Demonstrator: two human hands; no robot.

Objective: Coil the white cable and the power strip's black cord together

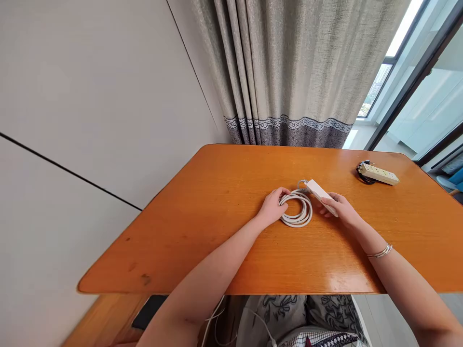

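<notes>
Your left hand pinches the left side of the coiled cable on the surface, while your right hand, fingers closed, grips the white power strip just beside it.

Socket strip on table, behind and right of cable coil

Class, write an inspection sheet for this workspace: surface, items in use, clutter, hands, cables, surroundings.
Surface: wooden table, dark marks near left front corner.
Items in use: white bar, likely a power strip, and white cable coil.
Clutter: cream power strip, table's right side.
Hands: left hand grasps the coil's left side; right hand grips the bar.
Cables: the coil; dark cord by the cream power strip; white cables below the table edge.
Surroundings: grey curtain behind, pale panels left, window upper right.
</notes>
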